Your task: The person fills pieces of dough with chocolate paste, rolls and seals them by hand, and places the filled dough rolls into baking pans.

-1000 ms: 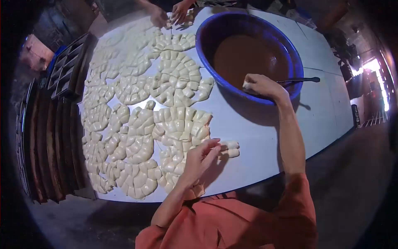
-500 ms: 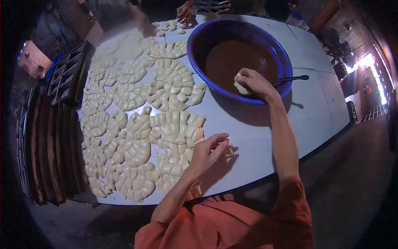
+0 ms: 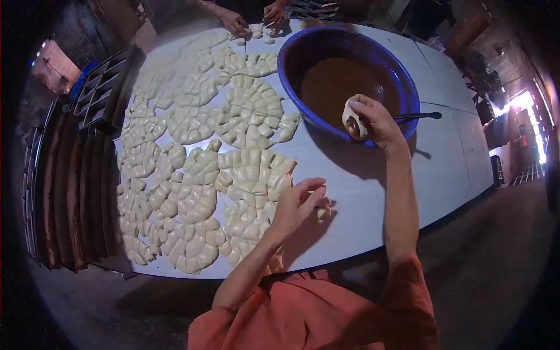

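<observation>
My right hand [image 3: 376, 121] is closed on a piece of pale dough [image 3: 354, 119] with brown paste showing on it, held at the near rim of a large blue basin [image 3: 290, 87]. Brown paste [image 3: 338, 87] fills the bottom of the basin, and a dark handle [image 3: 423, 115] sticks out over its right rim. My left hand [image 3: 296, 204] hovers low over the table, fingers loosely bent and apart from the thumb. Small dough pieces [image 3: 324, 211] lie just beyond its fingertips, partly hidden. Left of it spread many joined pale dough pieces [image 3: 251, 169].
White table [image 3: 373, 201] carries everything. Across it, another person's hands [image 3: 233, 22] work among small dough pieces [image 3: 256, 34]. Dark trays [image 3: 99, 96] and upright boards [image 3: 64, 192] stand along the left edge.
My right hand has lifted slightly and turned, so the brown paste on the dough now shows. My left hand stays almost in place. The view has shifted a little; another person's second hand is clearer.
</observation>
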Available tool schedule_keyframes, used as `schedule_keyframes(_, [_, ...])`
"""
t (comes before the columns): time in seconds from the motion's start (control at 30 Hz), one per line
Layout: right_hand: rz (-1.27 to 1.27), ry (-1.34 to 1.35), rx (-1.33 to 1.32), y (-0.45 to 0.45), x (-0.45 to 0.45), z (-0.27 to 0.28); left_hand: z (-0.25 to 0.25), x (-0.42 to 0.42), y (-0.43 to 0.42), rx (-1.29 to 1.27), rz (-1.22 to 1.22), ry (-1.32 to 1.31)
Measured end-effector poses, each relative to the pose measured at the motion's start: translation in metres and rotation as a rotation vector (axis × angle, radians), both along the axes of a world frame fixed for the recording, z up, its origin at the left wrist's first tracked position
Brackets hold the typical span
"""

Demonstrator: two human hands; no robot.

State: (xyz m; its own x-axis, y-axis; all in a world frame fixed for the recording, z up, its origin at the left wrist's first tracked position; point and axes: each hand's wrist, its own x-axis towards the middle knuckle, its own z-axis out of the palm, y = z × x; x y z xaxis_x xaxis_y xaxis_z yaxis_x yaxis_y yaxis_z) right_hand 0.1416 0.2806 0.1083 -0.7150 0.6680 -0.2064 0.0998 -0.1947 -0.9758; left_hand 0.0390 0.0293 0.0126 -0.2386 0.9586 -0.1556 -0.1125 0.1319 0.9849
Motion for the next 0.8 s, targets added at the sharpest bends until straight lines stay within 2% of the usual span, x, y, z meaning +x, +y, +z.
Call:
schedule_keyframes(0.07, [-0.014, 0.093, -0.022, -0.021, 0.004, -0.002, 0.004, 0.008, 0.023, 0.038, -0.012, -0.296])
schedule_keyframes(0.1, [-0.079, 0.194, -0.068, -0.030, 0.007, -0.009, 0.010, 0.011, 0.032, 0.036, -0.002, -0.300])
schedule_keyframes(0.13, [-0.146, 0.293, -0.116, -0.040, 0.010, -0.013, 0.020, 0.015, 0.041, 0.041, 0.033, -0.457])
schedule_keyframes(0.17, [-0.100, 0.347, -0.188, -0.051, 0.016, -0.013, 0.026, 0.017, 0.047, 0.047, 0.068, -0.613])
schedule_keyframes(0.2, [-0.097, 0.341, -0.197, -0.062, 0.019, -0.018, 0.022, 0.020, 0.051, 0.040, 0.076, -0.618])
schedule_keyframes(0.27, [-0.219, 0.384, -0.213, -0.086, 0.021, -0.033, 0.011, 0.027, 0.054, 0.096, 0.050, -0.857])
schedule_keyframes(0.3, [-0.200, 0.416, -0.281, -0.093, 0.024, -0.042, 0.013, 0.030, 0.052, 0.058, 0.110, -0.952])
schedule_keyframes(0.4, [-0.194, 0.497, -0.269, -0.117, 0.041, -0.057, -0.006, 0.017, 0.037, 0.026, 0.134, -0.830])
schedule_keyframes(0.47, [-0.189, 0.489, -0.248, -0.131, 0.047, -0.068, -0.006, 0.011, 0.028, 0.038, 0.216, -0.855])
schedule_keyframes(0.5, [-0.211, 0.352, -0.130, -0.130, 0.058, -0.091, -0.006, 0.008, 0.025, -0.020, 0.255, -0.748])
schedule_keyframes(0.53, [-0.211, 0.352, -0.135, -0.137, 0.056, -0.097, -0.007, 0.005, 0.023, -0.077, 0.292, -0.640])
schedule_keyframes(0.6, [-0.283, 0.126, 0.502, -0.155, 0.045, -0.104, -0.013, 0.007, 0.020, -0.045, 0.324, -0.625])
schedule_keyframes(0.67, [-0.296, 0.061, 0.564, -0.165, 0.040, -0.098, -0.012, 0.010, 0.019, 0.034, 0.341, -0.505])
schedule_keyframes(0.73, [-0.333, -0.098, 0.862, -0.170, 0.037, -0.095, -0.006, 0.012, 0.018, 0.052, 0.320, -0.441])
schedule_keyframes(0.8, [-0.390, -0.061, 0.758, -0.170, 0.035, -0.102, 0.003, 0.016, 0.016, -0.003, 0.275, -0.437])
